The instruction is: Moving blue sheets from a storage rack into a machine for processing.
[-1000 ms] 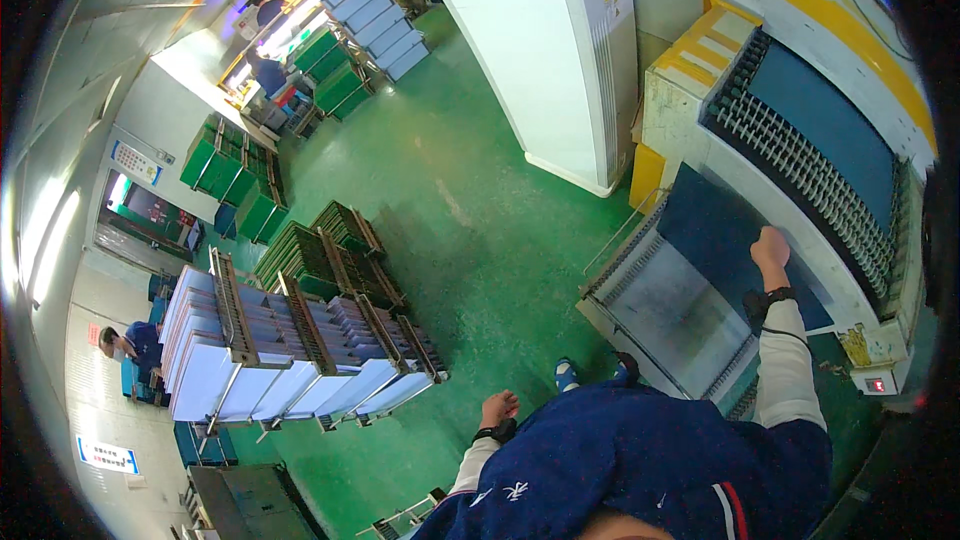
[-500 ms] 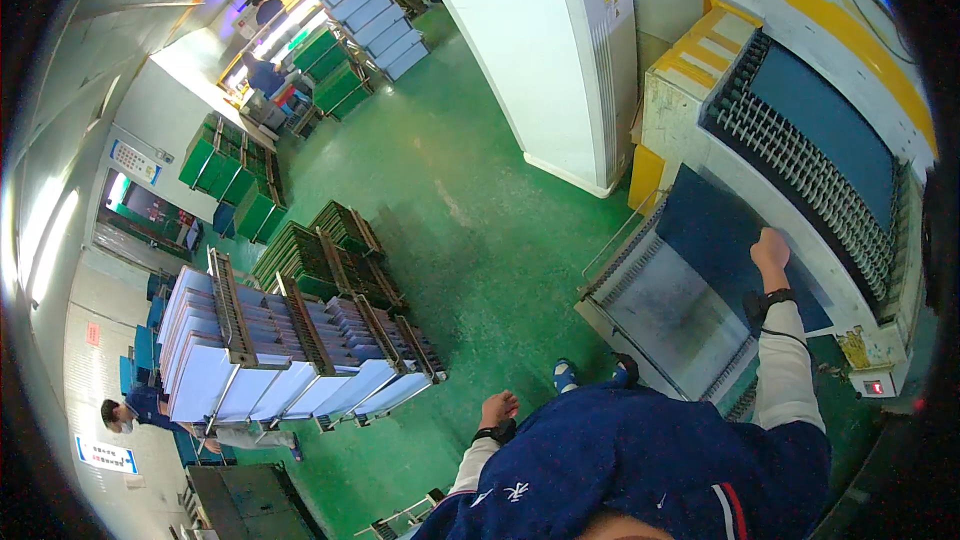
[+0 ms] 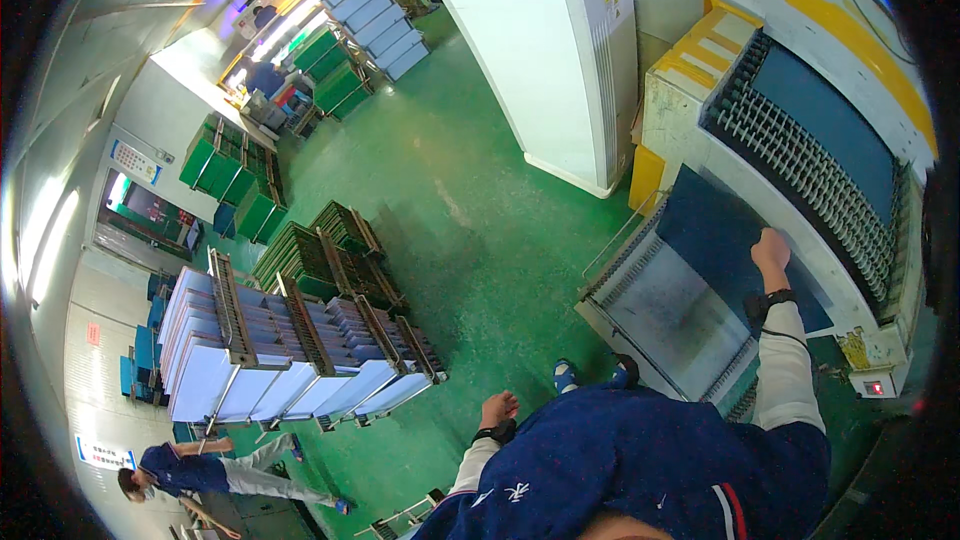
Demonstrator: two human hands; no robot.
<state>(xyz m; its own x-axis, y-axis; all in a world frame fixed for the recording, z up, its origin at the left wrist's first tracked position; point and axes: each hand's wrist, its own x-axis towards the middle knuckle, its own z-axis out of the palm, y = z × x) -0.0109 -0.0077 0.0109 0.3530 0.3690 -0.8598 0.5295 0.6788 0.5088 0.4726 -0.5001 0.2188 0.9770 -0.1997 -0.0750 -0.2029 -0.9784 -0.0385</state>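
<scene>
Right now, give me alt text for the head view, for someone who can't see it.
A person's right hand is at a dark blue panel beside a white roller machine; the left hand hangs above the green floor, nothing visible in it. To the left stands a rack of pale blue panels, with another person near it.

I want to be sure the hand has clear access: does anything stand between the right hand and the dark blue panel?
Nothing visible does. The right hand appears right over the dark blue panel, though contact can't be confirmed. The machine's pale side lies beyond the hand, not between them.
</scene>
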